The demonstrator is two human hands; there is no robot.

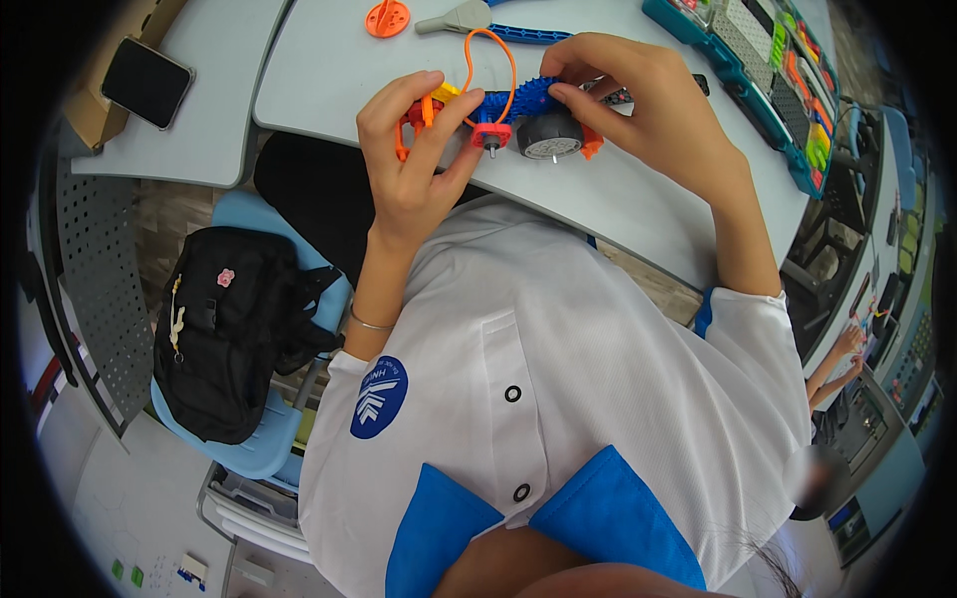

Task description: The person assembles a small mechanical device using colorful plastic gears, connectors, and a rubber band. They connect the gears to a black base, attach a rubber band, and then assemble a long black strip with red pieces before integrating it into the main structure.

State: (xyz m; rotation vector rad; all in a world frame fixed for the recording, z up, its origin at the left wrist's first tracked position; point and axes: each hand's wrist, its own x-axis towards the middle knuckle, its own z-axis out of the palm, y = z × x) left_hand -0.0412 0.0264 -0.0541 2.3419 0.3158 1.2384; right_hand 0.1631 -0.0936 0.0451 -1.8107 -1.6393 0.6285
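A toy vehicle model built from blue [498, 103], red, yellow and orange plastic parts is held just above the near edge of the table. Around its left end, by the red and orange pieces, my left hand [404, 149] is closed, the fingers on either side. My right hand [653, 110] pinches the blue part at the other end with thumb and forefinger. A black-tyred wheel [551, 137] with a grey hub sits under that end. A red collar [491, 133] with a grey axle points toward me. From the middle rises a loop of orange cord [515, 65].
Beyond the model lie an orange disc [387, 17], a grey wedge-shaped tool [459, 18] and a blue beam [528, 36]. A teal parts case [718, 70] stands at the right. To the left are a phone [148, 83] on a cardboard box and a black backpack [234, 329] on a blue chair.
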